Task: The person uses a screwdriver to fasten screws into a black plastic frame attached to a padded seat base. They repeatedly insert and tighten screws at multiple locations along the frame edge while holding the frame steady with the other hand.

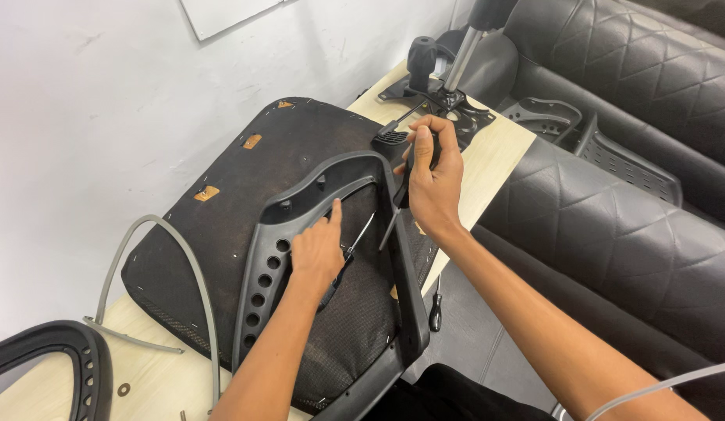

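On the light wood table (pixel 487 168), centre frame, an upturned chair seat (pixel 245 187) lies underside up with a dark plastic armrest frame (pixel 331 257) laid over it. Right hand (pixel 432 175) at about 1 o'clock from the seat's middle, fingers curled tight round a black tool handle (pixel 419 156); the shaft runs down toward 7 o'clock, tip hidden behind the frame bar. Left hand (pixel 317 251) lies flat on the frame, index finger stretched toward 12 o'clock; a second screwdriver (pixel 348 257) sits under the palm, mostly covered, so cannot tell if the fingers actually clamp it or only rest on it. Screws at the frame's mounting holes too small to make out. At 12 o'clock, chair mechanism plate (pixel 448 101) with a metal gas-lift column (pixel 462 58), top cut off. Grey curved tubing (pixel 194 265) at 9 o'clock, another armrest (pixel 54 355) cropped at 8 o'clock. Spare screwdriver (pixel 436 308) hangs off the table edge at 5 o'clock. Black quilted sofa (pixel 627 234) fills the right side.
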